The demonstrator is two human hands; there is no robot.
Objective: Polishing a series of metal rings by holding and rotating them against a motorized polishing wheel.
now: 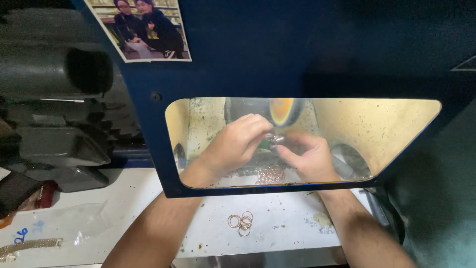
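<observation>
Both hands are reaching through the wide window of a dark blue guard panel (pixel 233 74), and they are working inside a yellowish lit chamber. The left hand (pixel 237 141) is closing its fingers around a small shiny ring (pixel 275 139), and the right hand (pixel 306 156) is pinching the same piece from the other side, so the ring is sitting between the two grips, touching the fingertips of both. It seems to be a ring with something dark green just beside it, but the piece is too small to tell for sure. Directly above the hands a round polishing wheel (pixel 281 110) with an orange and grey face is standing, and the ring is being held just below it.

Under the hands, inside the chamber, a heap of thin copper-coloured rings (pixel 270 174) is lying. Outside the panel, between the two forearms, a smaller bunch of the same wire rings (pixel 241 221) is resting on the white tabletop (pixel 124 198), which is showing spots and dust. At the far left a metal watch band (pixel 29 245) and a clear plastic bag (pixel 79 223) are lying on the tabletop. A photograph (pixel 141 27) is sticking on the upper left of the panel. The surrounding room is dark, with black machine parts at the left.
</observation>
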